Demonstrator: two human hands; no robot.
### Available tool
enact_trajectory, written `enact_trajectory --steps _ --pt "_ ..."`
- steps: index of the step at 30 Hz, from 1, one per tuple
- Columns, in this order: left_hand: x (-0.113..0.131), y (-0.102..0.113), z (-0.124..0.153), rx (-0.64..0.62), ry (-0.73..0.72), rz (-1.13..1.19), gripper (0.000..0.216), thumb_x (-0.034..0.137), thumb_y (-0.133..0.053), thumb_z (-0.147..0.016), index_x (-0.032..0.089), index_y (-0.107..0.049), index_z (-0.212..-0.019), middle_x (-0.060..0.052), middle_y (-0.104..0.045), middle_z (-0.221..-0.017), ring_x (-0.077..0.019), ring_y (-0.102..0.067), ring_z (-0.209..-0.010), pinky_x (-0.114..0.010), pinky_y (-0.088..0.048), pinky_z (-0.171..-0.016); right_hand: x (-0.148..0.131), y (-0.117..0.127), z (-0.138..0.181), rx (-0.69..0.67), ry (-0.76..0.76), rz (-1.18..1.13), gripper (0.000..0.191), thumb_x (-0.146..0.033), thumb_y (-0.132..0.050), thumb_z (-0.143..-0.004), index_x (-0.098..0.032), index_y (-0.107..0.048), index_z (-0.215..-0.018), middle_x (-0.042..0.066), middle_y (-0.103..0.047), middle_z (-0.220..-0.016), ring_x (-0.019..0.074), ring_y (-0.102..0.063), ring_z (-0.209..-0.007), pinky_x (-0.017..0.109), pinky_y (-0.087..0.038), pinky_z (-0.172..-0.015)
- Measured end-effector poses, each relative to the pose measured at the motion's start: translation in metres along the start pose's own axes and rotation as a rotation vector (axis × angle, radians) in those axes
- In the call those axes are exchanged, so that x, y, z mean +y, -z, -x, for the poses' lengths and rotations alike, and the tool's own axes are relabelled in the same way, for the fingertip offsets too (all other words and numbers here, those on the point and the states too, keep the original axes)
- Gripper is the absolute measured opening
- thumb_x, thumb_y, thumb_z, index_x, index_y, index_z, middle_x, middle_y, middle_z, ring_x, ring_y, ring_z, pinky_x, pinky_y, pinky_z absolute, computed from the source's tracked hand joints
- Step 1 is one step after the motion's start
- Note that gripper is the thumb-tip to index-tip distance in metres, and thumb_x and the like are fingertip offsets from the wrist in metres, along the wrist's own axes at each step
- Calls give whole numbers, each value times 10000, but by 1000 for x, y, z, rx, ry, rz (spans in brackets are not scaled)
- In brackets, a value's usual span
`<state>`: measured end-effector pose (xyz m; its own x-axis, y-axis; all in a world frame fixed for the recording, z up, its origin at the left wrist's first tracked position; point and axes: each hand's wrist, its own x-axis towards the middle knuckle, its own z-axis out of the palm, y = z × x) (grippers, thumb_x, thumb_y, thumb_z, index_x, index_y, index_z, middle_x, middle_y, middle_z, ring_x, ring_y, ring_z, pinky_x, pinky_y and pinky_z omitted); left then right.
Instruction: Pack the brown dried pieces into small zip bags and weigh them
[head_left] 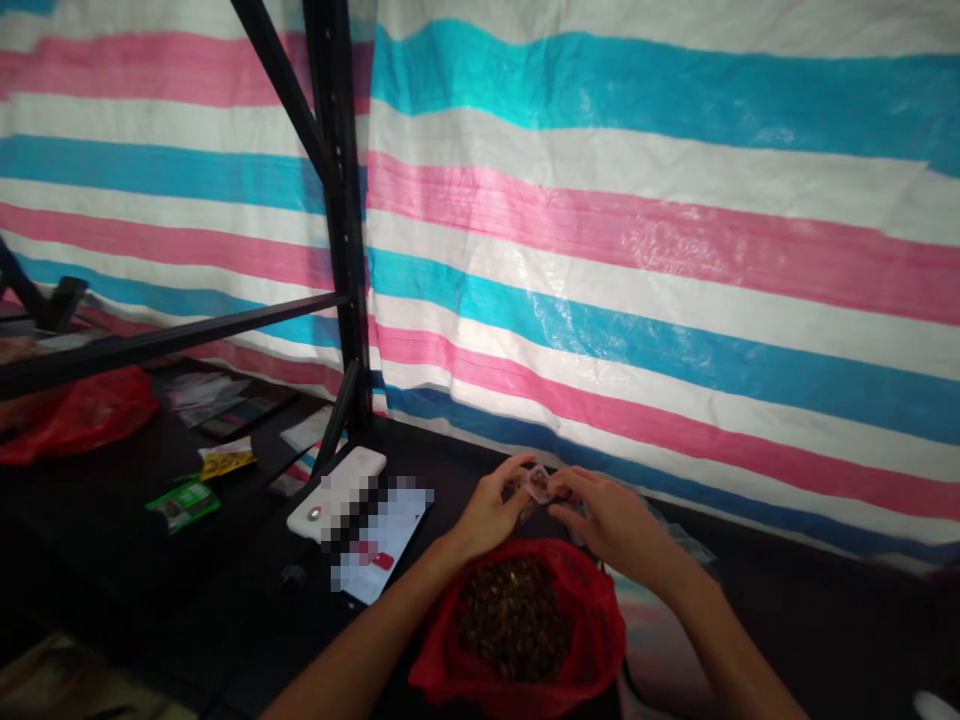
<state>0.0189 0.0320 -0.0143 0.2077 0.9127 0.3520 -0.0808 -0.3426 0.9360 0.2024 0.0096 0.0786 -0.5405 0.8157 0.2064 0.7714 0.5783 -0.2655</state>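
Observation:
Just behind the red plastic bag, my left hand [489, 512] and my right hand [604, 512] meet over the black table. Between their fingertips is a small clear plastic bag [538, 484], pinched from both sides; whether anything is inside it is too blurred to tell. The red plastic bag [600, 640] stands open below my wrists. Loose brown dried pieces [514, 620] fill it. Clear plastic bags [686, 540] lie flat beyond my right hand, partly hidden by it.
Left of my forearm lie a phone [386, 550] with a lit screen and a white device [337, 490]. Farther left are a green packet [184, 505], a yellow packet [227, 458] and another red bag [90, 415]. A black metal frame [345, 230] rises before the striped sheet [637, 250].

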Motion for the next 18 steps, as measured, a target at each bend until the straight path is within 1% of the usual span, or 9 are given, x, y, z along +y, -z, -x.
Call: enact_trajectory --steps 3,5,7,8,10,12,14,16,18 --pt "-1 1 -2 -34 51 103 492 415 -751 -830 164 -655 -1243 -87 -754 -1023 -226 -684 -945 -345 -497 -887 6 7 1 -31 7 -50 198 -272 -461 -978 -246 -652 -930 45 -702 -961 217 -670 -865 340 -492 -797" --pt "-2 0 -4 -24 68 241 522 428 -810 -774 163 -674 -1202 -94 -747 -1053 -227 -683 -961 -336 -494 -882 9 6 1 29 -47 -139 188 -342 -452 -991 -246 -614 -995 44 -700 -950 212 -669 -825 341 -499 -771" --pt "-1 -2 -6 10 82 408 577 414 -870 -709 175 -671 -1195 -87 -736 -1077 -221 -679 -993 -325 -486 -903 11 1 3 95 -132 -213 228 -416 -513 -964 -238 -559 -1100 64 -699 -1002 226 -679 -862 358 -512 -783" --pt "1 -2 -7 18 92 481 601 392 -894 -681 184 -666 -1197 -78 -732 -1069 -213 -677 -997 -319 -481 -911 12 -2 3 100 -171 -242 301 -439 -562 -937 -234 -530 -1156 78 -696 -1052 234 -685 -893 367 -518 -796" --pt "4 -3 -7 -2 104 579 596 329 -918 -656 195 -664 -1178 -54 -725 -1027 -186 -674 -966 -298 -479 -899 12 -8 4 43 -198 -311 433 -440 -633 -894 -234 -486 -1246 101 -682 -1152 236 -695 -931 375 -528 -814" --pt "8 -3 -5 -59 106 616 519 275 -905 -680 198 -671 -1136 -34 -710 -989 -161 -665 -917 -273 -478 -855 11 -10 4 -33 -162 -398 408 -393 -632 -899 -244 -492 -1251 89 -684 -1176 210 -704 -893 359 -536 -803" --pt "11 -1 -4 -131 109 610 456 232 -895 -688 190 -680 -1088 -29 -698 -977 -153 -654 -902 -263 -471 -835 11 -7 4 -64 -103 -428 287 -335 -618 -906 -249 -545 -1170 56 -703 -1121 193 -698 -867 344 -534 -803" --pt "15 4 -2 -222 142 592 495 183 -904 -652 195 -684 -1095 -37 -695 -1025 -164 -648 -938 -275 -462 -859 11 2 6 -70 -76 -367 199 -321 -637 -894 -251 -594 -1076 31 -711 -1065 199 -686 -894 343 -525 -824" --pt "18 13 -2 -336 197 587 594 115 -908 -597 216 -686 -1138 -50 -679 -1132 -187 -636 -1022 -304 -447 -919 13 13 9 -99 -77 -301 177 -349 -650 -892 -248 -616 -1034 25 -710 -1043 212 -673 -932 343 -520 -835"
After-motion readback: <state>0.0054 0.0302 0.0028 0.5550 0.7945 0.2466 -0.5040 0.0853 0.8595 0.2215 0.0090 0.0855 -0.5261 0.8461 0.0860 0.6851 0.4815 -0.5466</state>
